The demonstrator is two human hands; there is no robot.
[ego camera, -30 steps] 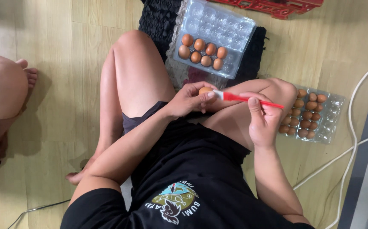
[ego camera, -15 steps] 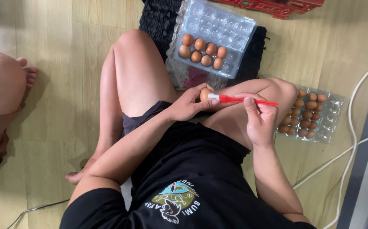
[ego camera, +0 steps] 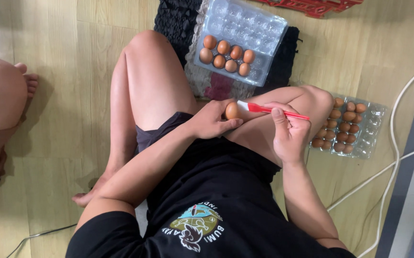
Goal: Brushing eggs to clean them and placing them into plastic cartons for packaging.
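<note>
I sit cross-legged on a wooden floor. My left hand [ego camera: 212, 120] grips a brown egg [ego camera: 231, 111] above my lap. My right hand [ego camera: 288, 134] holds a small brush with a red handle [ego camera: 276, 111], and its white bristle tip touches the egg's right side. A clear plastic egg tray [ego camera: 269, 28] with several brown eggs [ego camera: 227, 55] lies ahead of my knees on a dark mat. A second clear tray [ego camera: 370, 129] with several brown eggs [ego camera: 344, 125] rests on the floor behind my right knee.
Another person's bare knee and foot [ego camera: 1, 91] are at the left edge. White cables [ego camera: 393, 162] run over the floor on the right. A red crate [ego camera: 317, 5] shows at the top edge. A thin cable [ego camera: 35, 235] lies at bottom left.
The egg has turned a little in my left hand, and the brush tip has shifted along it. Both hands stay above my lap.
</note>
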